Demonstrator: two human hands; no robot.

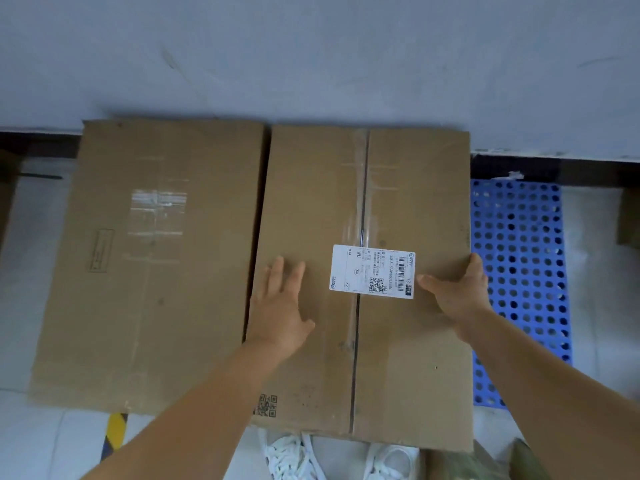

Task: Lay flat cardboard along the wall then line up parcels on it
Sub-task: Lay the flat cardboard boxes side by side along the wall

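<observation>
Both hands rested on a flattened cardboard sheet at the wall: left hand flat, right hand apparently gripping its edge. Parcels came next.

A parcel sat at twelve o'clock before me, its far end against the wall. Flat cardboard lay at ten o'clock, touching the parcel's left side. A perforated mat lay at two o'clock, partly under it. My shoes stood at six.
</observation>
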